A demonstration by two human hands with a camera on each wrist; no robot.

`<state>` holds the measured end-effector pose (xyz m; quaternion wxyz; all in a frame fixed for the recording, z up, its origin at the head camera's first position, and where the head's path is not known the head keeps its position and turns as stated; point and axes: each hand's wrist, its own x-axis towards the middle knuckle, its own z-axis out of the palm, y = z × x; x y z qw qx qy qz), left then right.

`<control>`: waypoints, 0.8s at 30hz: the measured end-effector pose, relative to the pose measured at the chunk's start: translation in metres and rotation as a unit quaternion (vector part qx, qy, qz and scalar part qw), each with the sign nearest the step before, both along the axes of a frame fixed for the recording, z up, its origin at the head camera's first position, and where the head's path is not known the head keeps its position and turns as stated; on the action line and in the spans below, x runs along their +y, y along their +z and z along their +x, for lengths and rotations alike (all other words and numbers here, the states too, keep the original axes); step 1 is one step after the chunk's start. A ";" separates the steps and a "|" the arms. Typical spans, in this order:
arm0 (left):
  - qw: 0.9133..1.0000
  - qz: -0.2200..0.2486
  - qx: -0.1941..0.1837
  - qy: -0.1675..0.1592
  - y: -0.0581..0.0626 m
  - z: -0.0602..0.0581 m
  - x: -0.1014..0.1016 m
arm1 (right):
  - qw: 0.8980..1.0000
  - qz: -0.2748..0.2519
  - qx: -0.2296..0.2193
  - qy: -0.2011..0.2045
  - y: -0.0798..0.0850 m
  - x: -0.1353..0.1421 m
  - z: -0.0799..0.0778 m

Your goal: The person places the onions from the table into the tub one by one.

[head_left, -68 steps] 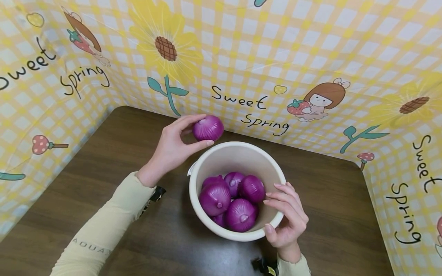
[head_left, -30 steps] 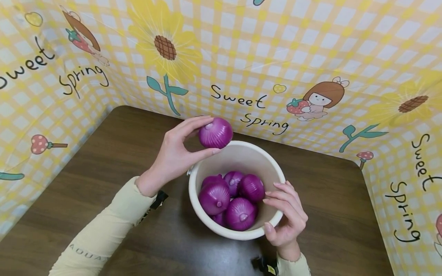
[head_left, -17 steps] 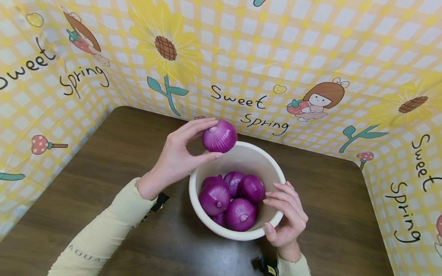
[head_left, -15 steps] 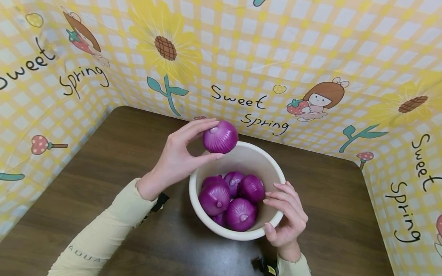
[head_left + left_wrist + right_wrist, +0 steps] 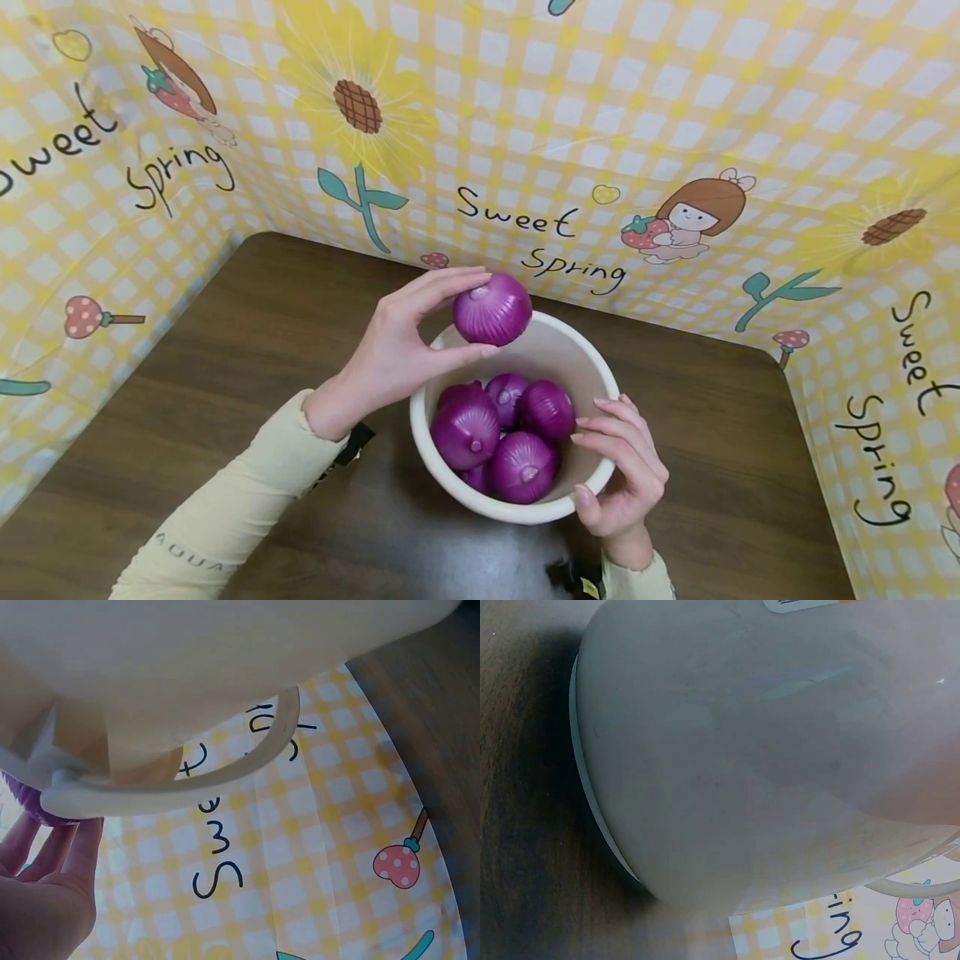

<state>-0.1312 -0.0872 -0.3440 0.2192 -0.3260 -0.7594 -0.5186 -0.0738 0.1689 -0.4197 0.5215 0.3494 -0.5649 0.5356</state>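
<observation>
In the head view my left hand [image 5: 401,346] pinches a red onion [image 5: 492,310] between thumb and fingers, over the far left rim of a cream bucket [image 5: 597,358]. Inside the bucket lie several more red onions [image 5: 525,467], some partly hidden beneath others. My right hand [image 5: 628,471] holds the bucket's right rim, fingers reaching over the edge and thumb at its front. The left wrist view catches my left hand [image 5: 49,907] low at the left, the held onion [image 5: 30,804] half hidden behind the bucket's handle [image 5: 225,778]. Bucket wall [image 5: 705,765] fills most of the right wrist view.
The bucket stands on a dark wood table [image 5: 247,333]. A yellow checked cloth [image 5: 525,108] with flowers and "Sweet Spring" lettering forms walls at the back, left and right. Near each wrist shows a black strap piece [image 5: 576,577].
My left hand has carried the onion rightward and toward me, from behind the bucket's left side to above its rim. My right hand, the bucket and the onions inside have stayed put.
</observation>
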 end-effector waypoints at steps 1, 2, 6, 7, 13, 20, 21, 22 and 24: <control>1.000 0.001 0.000 -0.002 0.000 0.000 0.001 | 1.000 0.000 0.000 0.000 0.000 0.000 0.000; 1.000 0.001 0.001 -0.003 0.000 0.001 0.001 | 1.000 0.000 0.000 0.000 0.000 0.000 0.000; 1.000 0.001 0.004 -0.008 0.002 0.003 0.004 | 1.000 -0.001 0.001 -0.001 0.000 -0.001 0.000; 1.000 0.001 0.006 -0.009 0.002 0.003 0.004 | 1.000 -0.001 0.001 -0.001 0.000 -0.001 0.000; 1.000 -0.002 0.009 -0.027 0.005 0.003 0.006 | 1.000 -0.008 0.005 -0.004 0.001 -0.001 0.000; 0.999 -0.005 0.010 -0.031 0.008 0.005 0.006 | 1.000 -0.007 0.004 -0.002 0.002 -0.002 -0.001; 0.999 -0.005 0.010 -0.032 0.008 0.005 0.007 | 1.000 -0.007 0.004 -0.002 0.002 -0.002 -0.001; 0.999 -0.005 0.010 -0.033 0.008 0.005 0.007 | 1.000 -0.007 0.004 -0.002 0.002 -0.002 -0.001; 0.999 -0.006 0.012 -0.035 0.008 0.005 0.007 | 1.000 -0.006 0.004 -0.002 0.001 -0.002 -0.001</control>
